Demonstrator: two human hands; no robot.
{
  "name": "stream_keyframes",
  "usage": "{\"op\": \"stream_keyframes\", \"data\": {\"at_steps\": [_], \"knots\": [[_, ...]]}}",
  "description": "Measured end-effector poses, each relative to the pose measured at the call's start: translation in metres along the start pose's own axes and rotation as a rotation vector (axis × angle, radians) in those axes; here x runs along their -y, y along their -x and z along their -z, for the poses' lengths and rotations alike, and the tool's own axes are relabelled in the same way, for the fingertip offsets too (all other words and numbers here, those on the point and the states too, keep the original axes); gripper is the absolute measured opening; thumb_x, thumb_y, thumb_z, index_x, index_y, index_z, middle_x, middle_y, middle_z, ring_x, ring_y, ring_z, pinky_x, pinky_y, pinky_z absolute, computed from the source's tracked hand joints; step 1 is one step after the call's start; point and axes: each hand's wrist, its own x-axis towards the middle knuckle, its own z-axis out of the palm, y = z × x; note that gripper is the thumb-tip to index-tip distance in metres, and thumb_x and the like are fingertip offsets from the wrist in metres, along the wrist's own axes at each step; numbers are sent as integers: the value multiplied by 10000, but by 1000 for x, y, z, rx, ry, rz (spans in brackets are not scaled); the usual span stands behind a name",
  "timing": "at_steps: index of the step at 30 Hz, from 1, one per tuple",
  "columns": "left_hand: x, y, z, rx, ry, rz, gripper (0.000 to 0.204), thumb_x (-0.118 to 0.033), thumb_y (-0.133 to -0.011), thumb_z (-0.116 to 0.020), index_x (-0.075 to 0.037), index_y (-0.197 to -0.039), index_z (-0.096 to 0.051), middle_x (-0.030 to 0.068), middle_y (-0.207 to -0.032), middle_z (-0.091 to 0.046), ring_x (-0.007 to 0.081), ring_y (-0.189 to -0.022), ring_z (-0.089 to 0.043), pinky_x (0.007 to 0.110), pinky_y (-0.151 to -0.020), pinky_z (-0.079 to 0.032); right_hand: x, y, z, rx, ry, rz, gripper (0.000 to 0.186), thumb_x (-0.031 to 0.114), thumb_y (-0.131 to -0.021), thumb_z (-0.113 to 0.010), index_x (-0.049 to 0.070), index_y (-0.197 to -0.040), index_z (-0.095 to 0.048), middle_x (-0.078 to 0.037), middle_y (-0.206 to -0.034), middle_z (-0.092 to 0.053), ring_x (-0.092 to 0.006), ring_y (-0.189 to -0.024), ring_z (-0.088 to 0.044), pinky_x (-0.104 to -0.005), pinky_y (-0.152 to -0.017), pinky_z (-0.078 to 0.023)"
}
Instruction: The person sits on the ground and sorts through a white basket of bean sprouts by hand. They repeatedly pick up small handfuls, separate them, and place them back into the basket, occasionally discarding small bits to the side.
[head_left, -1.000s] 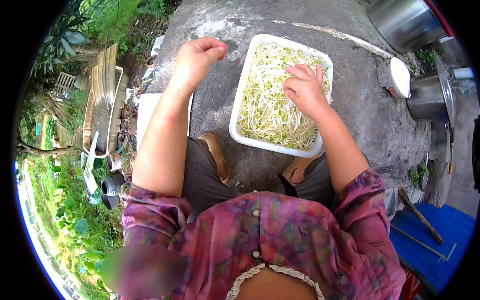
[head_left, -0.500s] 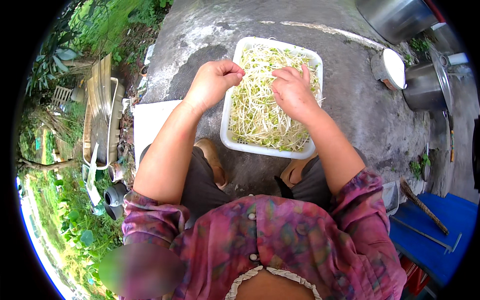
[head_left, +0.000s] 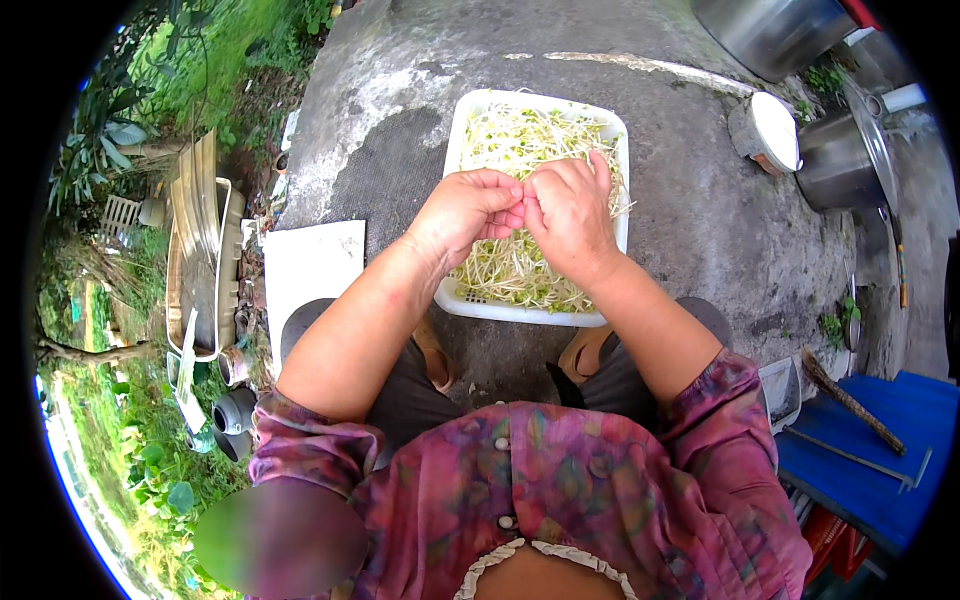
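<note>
A white plastic basket [head_left: 540,318] stands on the ground just beyond my feet, heaped with pale bean sprouts [head_left: 530,128] that have small green-yellow heads. Over the middle of the heap, my left hand [head_left: 470,212] and my right hand [head_left: 570,215] meet at the fingertips. Both are closed in a pinch, thumbs against forefingers. Anything between the fingers is too small to make out. My hands and wrists hide part of the sprouts.
To the left lie a white board [head_left: 316,290] and a weathered tub [head_left: 228,270] beside plants. A white bucket [head_left: 765,135] and metal pots [head_left: 845,160] stand at the far right. A stick [head_left: 850,400] rests on a blue surface [head_left: 920,425] at the near right.
My hands, apart over the basket half a second ago, have come together at the fingertips. The left moved right, and both are lower in view. The right fingers have closed to a pinch.
</note>
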Motion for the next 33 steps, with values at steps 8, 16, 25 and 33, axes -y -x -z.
{"op": "stream_keyframes", "data": {"at_steps": [8,16,25,33], "knots": [[1,-2,-6,-34,-49,-21,75,-84,-858,-579,-44,-830,-635,40,-726,-629,98,-621,-576,217,-600,-480,-8,8,2,28,-175,-35,84,75,-717,-634,91,-774,-574,-53,-859,-566,-245,-898,-533,-550,-971,-263],[1,-4,-6,-30,-385,-192,55,-38,-781,-576,-24,-776,-629,-9,-649,-567,66,-579,-491,207,-549,-404,-2,3,4,-81,-145,-75,98,45,-709,-645,83,-764,-575,-25,-841,-586,-224,-889,-549,-507,-991,-259],[3,-2,-1,-67,-444,-250,71,-26,-743,-565,-14,-703,-623,-17,-599,-536,56,-556,-456,213,-513,-372,-3,5,5,65,-130,-16,68,65,-730,-635,76,-726,-568,-48,-779,-562,-231,-868,-547,-516,-993,-255],[-3,8,3,-279,-1040,-565,78,-53,-720,-558,-43,-746,-632,79,-652,-577,188,-604,-560,320,-578,-453,-8,-5,6,85,-164,16,51,61,-738,-602,99,-704,-597,-37,-742,-593,-226,-798,-575,-514,-958,-311]]}}
